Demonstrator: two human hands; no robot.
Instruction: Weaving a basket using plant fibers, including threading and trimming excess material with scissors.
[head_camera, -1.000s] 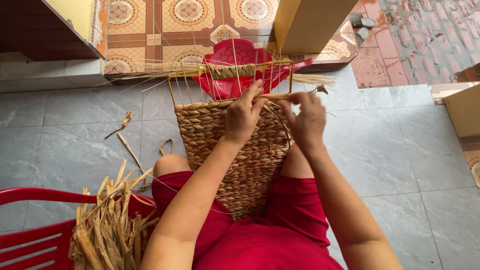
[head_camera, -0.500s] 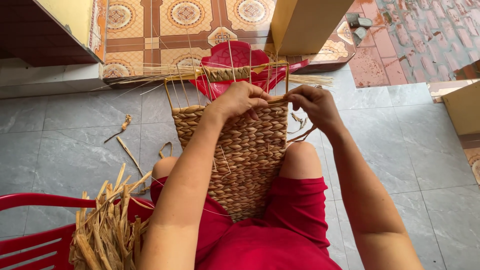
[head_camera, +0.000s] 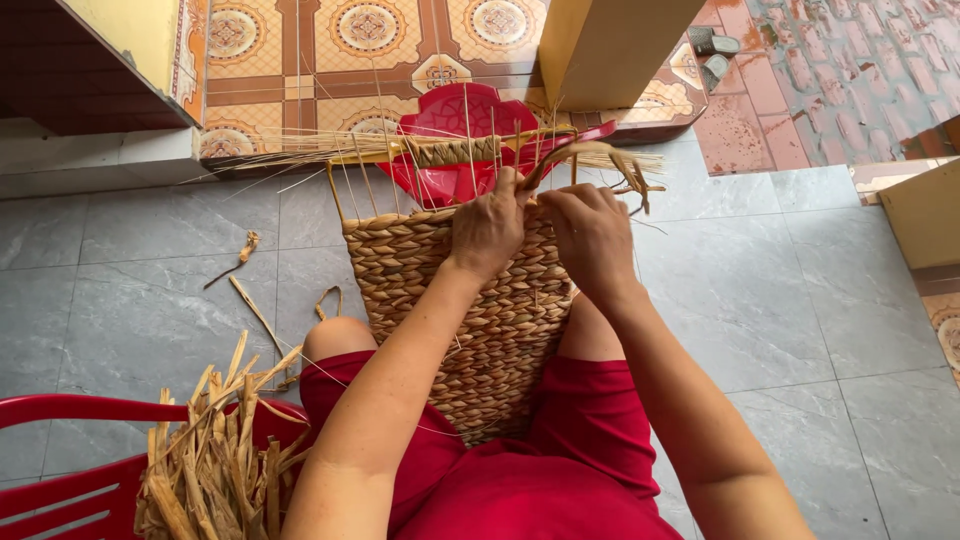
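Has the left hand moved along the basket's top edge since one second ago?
Cannot tell. The left hand sits at the woven basket's top edge as before; the camera shifted.

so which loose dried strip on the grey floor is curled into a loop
The short tan strip just left of the woven straw basket panel, beside the knee. The two other strips further left lie open, not looped.

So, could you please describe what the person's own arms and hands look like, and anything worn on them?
Both arms are bare along all that shows, with no sleeves in view. The left hand and right hand wear no gloves, and no rings, watch or bracelets show. The only clothing visible is red shorts.
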